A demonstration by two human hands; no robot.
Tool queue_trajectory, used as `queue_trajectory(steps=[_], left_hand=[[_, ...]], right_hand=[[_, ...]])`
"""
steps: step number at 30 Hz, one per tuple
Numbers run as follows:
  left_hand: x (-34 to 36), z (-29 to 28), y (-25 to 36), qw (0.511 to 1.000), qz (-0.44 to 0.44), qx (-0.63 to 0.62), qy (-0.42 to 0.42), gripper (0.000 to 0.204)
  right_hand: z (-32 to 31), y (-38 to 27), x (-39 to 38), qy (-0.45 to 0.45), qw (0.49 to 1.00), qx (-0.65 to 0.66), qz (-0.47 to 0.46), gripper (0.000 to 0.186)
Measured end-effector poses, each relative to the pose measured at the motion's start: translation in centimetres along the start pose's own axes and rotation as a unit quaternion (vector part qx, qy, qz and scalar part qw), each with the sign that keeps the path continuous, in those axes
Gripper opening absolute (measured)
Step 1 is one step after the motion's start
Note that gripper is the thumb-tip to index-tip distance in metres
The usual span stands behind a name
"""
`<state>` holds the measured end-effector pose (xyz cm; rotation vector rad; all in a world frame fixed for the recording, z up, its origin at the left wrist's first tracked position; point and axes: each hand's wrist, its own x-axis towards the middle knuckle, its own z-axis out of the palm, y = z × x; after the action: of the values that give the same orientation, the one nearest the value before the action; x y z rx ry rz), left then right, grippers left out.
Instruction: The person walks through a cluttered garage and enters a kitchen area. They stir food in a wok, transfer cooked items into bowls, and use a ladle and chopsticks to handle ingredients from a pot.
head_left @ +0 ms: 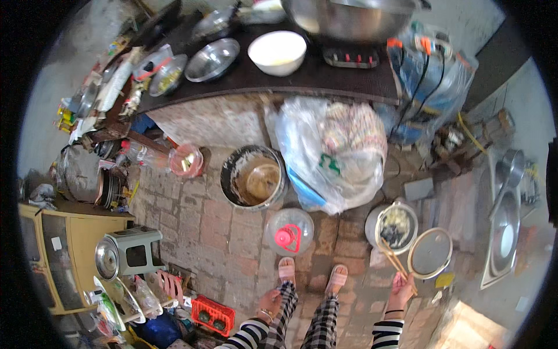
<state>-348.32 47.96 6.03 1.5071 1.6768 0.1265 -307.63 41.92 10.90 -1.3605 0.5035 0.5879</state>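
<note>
My right hand (401,289) is closed around a pair of wooden chopsticks (393,257). Their far ends reach over the rim of a metal pot (372,228) on the floor, which holds pale, chunky food (396,220) and something dark. Beside that pot, just beyond my right hand, is a round grey lid (430,253); whether my fingers touch it I cannot tell. My left hand (269,303) hangs by my left knee with its fingers curled in, and nothing shows in it.
A clear jug with a pink cap (285,236) stands before my feet, near a large pot with brownish residue (228,185). Plastic-bagged bundles (334,168) sit below the dark counter (261,87). A sink (503,244) is at right, a grey-green stool (136,250) at left.
</note>
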Motion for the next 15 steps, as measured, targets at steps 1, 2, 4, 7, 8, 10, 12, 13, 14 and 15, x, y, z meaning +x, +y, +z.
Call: queue_trajectory(steps=[1,2,4,7,8,10,12,13,14,15], left_hand=[[1.7,-1.6,1.7,0.999,0.041,0.011,0.033,0.020],[3.3,-3.5,3.3,0.994,0.079,0.024,0.065,0.018],[6.5,-7.0,7.2,0.983,0.115,-0.092,0.113,0.015],[10.4,-13.0,13.3,0.943,0.146,-0.260,0.147,0.013],[11.6,-15.0,15.3,0.927,0.150,-0.311,0.143,0.012],[14.0,-18.9,19.3,0.904,0.195,-0.356,0.135,0.015],[15.5,-22.7,24.8,0.874,0.222,-0.412,0.126,0.014],[16.7,-24.7,26.5,0.851,0.258,-0.449,0.088,0.016],[17.0,-26.8,29.7,0.861,0.286,-0.406,0.109,0.014],[17.6,-28.5,32.6,0.865,0.253,-0.420,0.105,0.015]], right_hand=[[0.6,-0.8,-1.2,-0.016,1.000,0.007,-0.006,0.026],[1.1,-1.4,-2.3,-0.015,1.000,0.015,-0.005,0.026],[2.3,-2.6,-3.6,-0.011,0.999,0.037,-0.009,0.025],[4.2,-5.3,-6.7,-0.019,0.999,0.049,-0.004,0.024],[4.8,-6.0,-7.6,-0.003,0.998,0.059,-0.015,0.025],[5.1,-7.6,-9.3,-0.008,0.997,0.069,-0.022,0.025],[4.7,-8.7,-10.3,-0.011,0.995,0.088,-0.035,0.027],[4.9,-8.8,-10.5,-0.019,0.994,0.099,-0.037,0.027],[5.0,-8.8,-10.6,-0.023,0.993,0.109,-0.040,0.027],[4.8,-9.0,-10.8,-0.027,0.992,0.115,-0.043,0.027]])
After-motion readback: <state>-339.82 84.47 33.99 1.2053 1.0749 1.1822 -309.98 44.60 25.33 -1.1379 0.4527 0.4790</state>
